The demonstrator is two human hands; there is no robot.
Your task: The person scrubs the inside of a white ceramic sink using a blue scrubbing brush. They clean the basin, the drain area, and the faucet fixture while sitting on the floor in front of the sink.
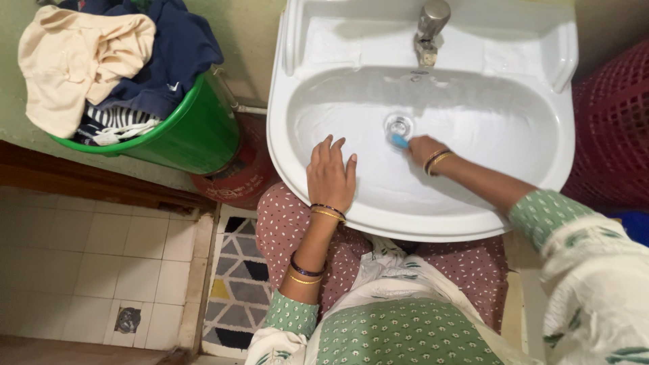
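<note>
The blue brush (399, 141) is lying just beyond the right hand (422, 150), its visible tip poking out past the fingers toward the drain (398, 125) at the bottom of the white sink (338, 209). Only a short blue end is showing; the rest is hidden in the grip. Its long axis appears to be running from the palm toward the drain, low against the basin. The right fingers are clenching around the brush. The left hand (331, 177) is resting flat on the near slope of the basin, fingers spread and holding nothing, apparently bracing.

Judgement: scrubbing around the drain is the step in hand. The next move is likely calling for short strokes circling the drain ring, with steady downward pressure and the left palm keeping firm.

Past the fingers, the tap (428, 30) is standing at the far rim. To the left of the left fingers, a green bucket (193, 132) is holding heaped clothes (101, 61). To the right, a red basket (612, 128) is standing.
</note>
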